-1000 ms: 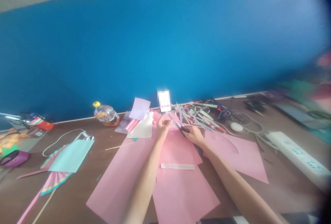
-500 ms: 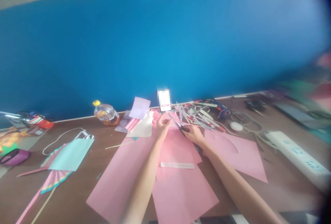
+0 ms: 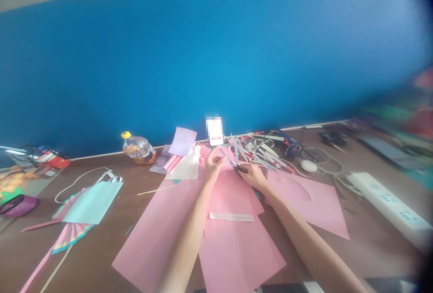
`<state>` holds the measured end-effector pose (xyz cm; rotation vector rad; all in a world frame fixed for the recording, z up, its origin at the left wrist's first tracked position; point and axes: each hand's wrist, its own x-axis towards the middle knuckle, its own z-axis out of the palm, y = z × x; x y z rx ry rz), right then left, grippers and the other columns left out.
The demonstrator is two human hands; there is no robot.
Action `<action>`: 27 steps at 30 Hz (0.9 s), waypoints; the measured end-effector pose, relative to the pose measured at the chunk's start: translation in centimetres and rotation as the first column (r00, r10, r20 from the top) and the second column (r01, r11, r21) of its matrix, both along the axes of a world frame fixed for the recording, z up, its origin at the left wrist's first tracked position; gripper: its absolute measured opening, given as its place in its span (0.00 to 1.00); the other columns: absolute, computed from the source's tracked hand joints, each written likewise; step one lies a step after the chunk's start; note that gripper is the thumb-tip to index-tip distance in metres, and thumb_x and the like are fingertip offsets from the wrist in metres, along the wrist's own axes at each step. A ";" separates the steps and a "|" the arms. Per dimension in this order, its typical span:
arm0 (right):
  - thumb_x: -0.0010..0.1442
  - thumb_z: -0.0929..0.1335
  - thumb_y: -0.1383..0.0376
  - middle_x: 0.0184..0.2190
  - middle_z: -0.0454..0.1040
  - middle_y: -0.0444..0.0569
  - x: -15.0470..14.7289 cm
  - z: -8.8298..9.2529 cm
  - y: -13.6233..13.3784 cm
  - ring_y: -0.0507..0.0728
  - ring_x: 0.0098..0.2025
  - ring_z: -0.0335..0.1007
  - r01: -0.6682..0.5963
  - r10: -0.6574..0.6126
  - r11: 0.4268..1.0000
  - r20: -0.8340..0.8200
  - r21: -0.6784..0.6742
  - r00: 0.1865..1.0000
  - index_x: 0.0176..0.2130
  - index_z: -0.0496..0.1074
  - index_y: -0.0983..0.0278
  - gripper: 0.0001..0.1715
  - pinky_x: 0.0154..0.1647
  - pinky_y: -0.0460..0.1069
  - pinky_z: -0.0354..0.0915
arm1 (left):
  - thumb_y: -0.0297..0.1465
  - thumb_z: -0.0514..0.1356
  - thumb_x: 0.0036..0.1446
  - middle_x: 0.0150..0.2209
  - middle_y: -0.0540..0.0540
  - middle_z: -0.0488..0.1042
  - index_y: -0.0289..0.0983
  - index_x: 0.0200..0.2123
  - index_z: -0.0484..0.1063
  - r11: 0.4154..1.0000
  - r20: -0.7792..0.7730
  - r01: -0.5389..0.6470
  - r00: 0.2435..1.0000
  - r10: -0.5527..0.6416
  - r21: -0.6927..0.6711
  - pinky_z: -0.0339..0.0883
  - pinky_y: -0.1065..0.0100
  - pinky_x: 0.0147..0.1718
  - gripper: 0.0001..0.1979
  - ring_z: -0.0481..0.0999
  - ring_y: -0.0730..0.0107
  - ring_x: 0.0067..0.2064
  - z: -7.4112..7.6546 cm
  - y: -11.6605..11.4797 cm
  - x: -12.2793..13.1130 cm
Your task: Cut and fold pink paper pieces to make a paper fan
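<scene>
My right hand (image 3: 253, 174) is closed round the dark handles of a pair of scissors (image 3: 239, 169), whose blades point up and left. Just left of the blades, my left hand (image 3: 212, 163) has its thumb and fingers pinched together; what lies between them is too small to make out. Below both hands lies a piece of pink paper (image 3: 232, 193) with a white strip (image 3: 232, 216) along its near edge. Larger pink sheets (image 3: 149, 234) spread under my forearms, and another pink sheet (image 3: 314, 202) lies right of my right wrist.
A lit phone (image 3: 216, 132) stands against the blue partition (image 3: 216, 58). Paper scraps (image 3: 264, 148) pile up behind my right hand. A bottle (image 3: 138, 149), a purple sheet (image 3: 183, 141) and a mask (image 3: 93, 202) on a paper fan are leftward; a power strip (image 3: 389, 198) is at right.
</scene>
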<state>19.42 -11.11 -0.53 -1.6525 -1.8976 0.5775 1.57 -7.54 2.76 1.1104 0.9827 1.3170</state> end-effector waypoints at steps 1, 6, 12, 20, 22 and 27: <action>0.57 0.62 0.54 0.19 0.66 0.44 -0.1 0.0 0.0 0.51 0.23 0.60 0.001 -0.001 1.000 0.001 0.003 1.000 0.21 0.65 0.63 0.20 0.25 0.46 0.46 | 0.33 0.67 0.45 0.26 0.50 0.73 0.37 0.56 0.67 1.000 0.007 0.011 1.000 -0.011 -0.004 0.67 0.72 0.33 0.33 0.72 0.75 0.30 0.0 0.0 0.0; 0.57 0.62 0.53 0.18 0.65 0.43 -0.2 0.1 0.0 0.51 0.23 0.57 0.016 -0.016 1.000 0.012 0.002 1.000 0.20 0.63 0.63 0.21 0.25 0.46 0.45 | 0.33 0.68 0.44 0.26 0.50 0.73 0.37 0.57 0.66 1.000 0.026 0.011 1.000 -0.011 -0.010 0.67 0.72 0.34 0.34 0.73 0.75 0.30 0.0 0.1 0.0; 0.58 0.61 0.54 0.21 0.68 0.44 -0.1 0.1 -0.1 0.52 0.25 0.61 -0.008 0.008 1.000 0.012 0.008 1.000 0.22 0.65 0.63 0.20 0.27 0.46 0.48 | 0.34 0.67 0.45 0.27 0.49 0.74 0.38 0.57 0.66 1.000 -0.018 -0.011 1.000 0.010 -0.006 0.67 0.71 0.34 0.34 0.73 0.74 0.31 0.0 0.1 0.0; 0.58 0.62 0.54 0.20 0.67 0.44 -0.3 0.2 -0.2 0.52 0.23 0.60 0.015 -0.015 1.000 0.027 -0.001 1.000 0.21 0.65 0.62 0.20 0.26 0.46 0.47 | 0.33 0.67 0.44 0.28 0.48 0.74 0.38 0.57 0.66 1.000 -0.028 -0.028 0.999 0.028 0.006 0.68 0.71 0.33 0.34 0.74 0.73 0.32 -0.2 0.2 0.1; 0.57 0.62 0.53 0.20 0.67 0.44 -0.4 0.4 -0.2 0.52 0.23 0.59 0.029 -0.029 1.000 0.032 -0.005 0.999 0.21 0.64 0.62 0.20 0.25 0.46 0.47 | 0.33 0.67 0.45 0.28 0.48 0.74 0.38 0.57 0.66 1.000 -0.038 -0.023 0.999 0.023 0.008 0.68 0.71 0.34 0.34 0.74 0.73 0.32 -0.3 0.2 0.1; 0.57 0.62 0.52 0.19 0.66 0.44 -0.6 0.6 -0.2 0.51 0.23 0.58 0.054 -0.054 0.998 0.037 -0.014 0.998 0.20 0.63 0.62 0.21 0.25 0.46 0.47 | 0.34 0.67 0.46 0.28 0.48 0.74 0.38 0.58 0.66 1.000 -0.030 -0.002 1.000 0.002 0.011 0.68 0.71 0.34 0.34 0.74 0.73 0.32 -0.4 0.3 0.0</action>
